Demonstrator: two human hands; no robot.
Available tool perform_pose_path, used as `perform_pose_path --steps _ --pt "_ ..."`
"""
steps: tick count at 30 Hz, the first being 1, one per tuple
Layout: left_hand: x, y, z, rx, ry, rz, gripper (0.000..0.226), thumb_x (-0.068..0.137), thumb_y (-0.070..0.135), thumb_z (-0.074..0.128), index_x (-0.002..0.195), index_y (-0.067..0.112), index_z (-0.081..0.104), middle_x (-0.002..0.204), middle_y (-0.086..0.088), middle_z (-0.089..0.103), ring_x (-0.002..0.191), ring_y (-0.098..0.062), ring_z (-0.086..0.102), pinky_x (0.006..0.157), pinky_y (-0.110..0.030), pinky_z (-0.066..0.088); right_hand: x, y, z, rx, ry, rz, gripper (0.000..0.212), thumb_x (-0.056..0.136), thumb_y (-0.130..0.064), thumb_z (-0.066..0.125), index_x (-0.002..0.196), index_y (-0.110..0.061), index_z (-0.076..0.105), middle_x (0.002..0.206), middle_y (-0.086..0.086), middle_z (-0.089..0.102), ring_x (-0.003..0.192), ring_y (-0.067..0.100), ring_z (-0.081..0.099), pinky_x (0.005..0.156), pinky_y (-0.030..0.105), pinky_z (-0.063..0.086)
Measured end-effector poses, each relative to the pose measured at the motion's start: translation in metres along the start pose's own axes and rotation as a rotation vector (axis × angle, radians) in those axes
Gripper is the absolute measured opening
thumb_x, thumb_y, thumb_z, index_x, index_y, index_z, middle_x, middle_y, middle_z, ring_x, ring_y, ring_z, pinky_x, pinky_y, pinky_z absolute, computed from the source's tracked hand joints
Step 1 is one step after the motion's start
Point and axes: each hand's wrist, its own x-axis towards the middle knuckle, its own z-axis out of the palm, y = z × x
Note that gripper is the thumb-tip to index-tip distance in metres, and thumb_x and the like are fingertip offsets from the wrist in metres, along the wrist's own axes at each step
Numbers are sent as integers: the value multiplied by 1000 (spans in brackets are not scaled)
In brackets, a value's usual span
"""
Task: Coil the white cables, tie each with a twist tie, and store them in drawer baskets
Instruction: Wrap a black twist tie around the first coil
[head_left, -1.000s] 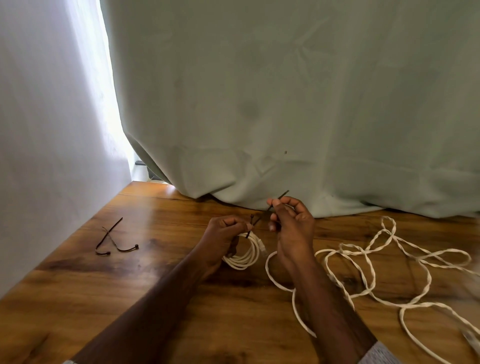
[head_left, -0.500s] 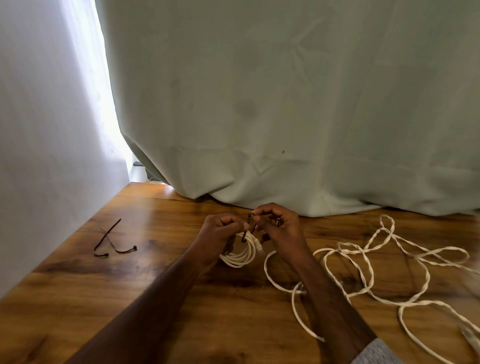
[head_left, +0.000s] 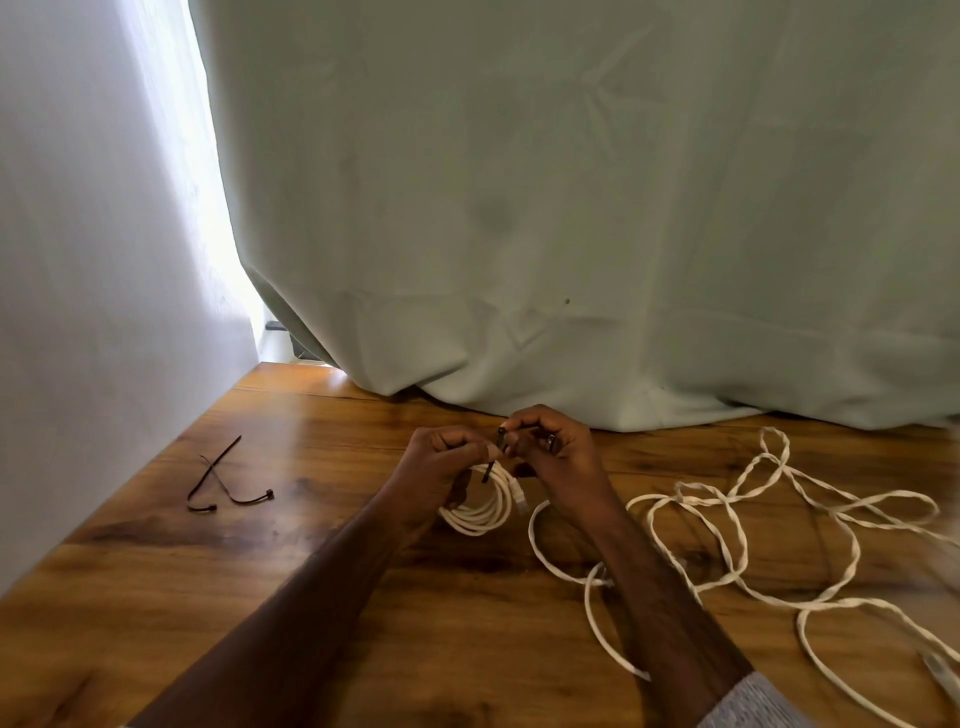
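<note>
Left hand (head_left: 441, 462): grips the coiled white cable (head_left: 480, 506) above the brown wooden table (head_left: 156, 597).
Right hand (head_left: 553, 452): pinches a thin dark twist tie (head_left: 500, 440) at the coil's top.
Loose twisted white cable (head_left: 753, 545): sprawled to the right.

The table (head_left: 322, 597) is glossy, grained wood; the curtain (head_left: 571, 208) across the upper frame is matt cloth; the loose cable (head_left: 737, 525) at right looks twisted, matt white.
</note>
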Motion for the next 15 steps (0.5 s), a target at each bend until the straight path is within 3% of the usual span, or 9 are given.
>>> perform_pose_path --steps 15 --pt "-1 0 -1 13 11 -51 25 93 7 63 72 14 74 61 -5 63 46 -15 45 41 -24 33 0 3 0 23 -17 -1 19 94 8 61 94 -9 71 87 0 70 77 14 64 64 27 59"
